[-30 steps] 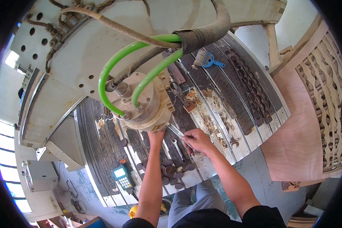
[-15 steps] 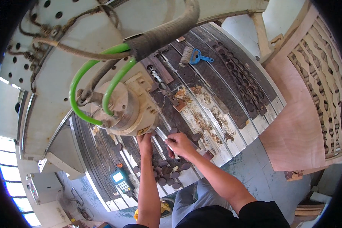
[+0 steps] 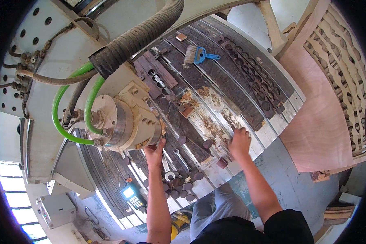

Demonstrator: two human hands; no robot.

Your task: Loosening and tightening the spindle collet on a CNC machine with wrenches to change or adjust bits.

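My left hand (image 3: 153,154) reaches up to the underside of the spindle motor (image 3: 122,126), which is round, dusty metal. The thumb shows at its lower edge; the other fingers are mostly hidden, and what they close on is out of sight. My right hand (image 3: 240,143) is over the slotted machine table (image 3: 268,140) towards its right side. Its fingers are curled down, and anything in them is hidden. Between my hands lie an open-end wrench (image 3: 182,160) and a larger wrench (image 3: 168,172), whose far end passes near my left hand.
Several dark round discs (image 3: 177,188) are piled at the table's near edge. A teal handheld keypad (image 3: 132,197) lies left of my forearm. Farther back are a blue brush (image 3: 203,55) and a dark strip with holes (image 3: 252,77). Green hoses (image 3: 61,118) loop off the spindle.
My right hand has left the metal bar beside the spindle and moved right across the table. Both wrenches now show lying there. My left hand stays at the spindle; the whole view has shifted slightly.
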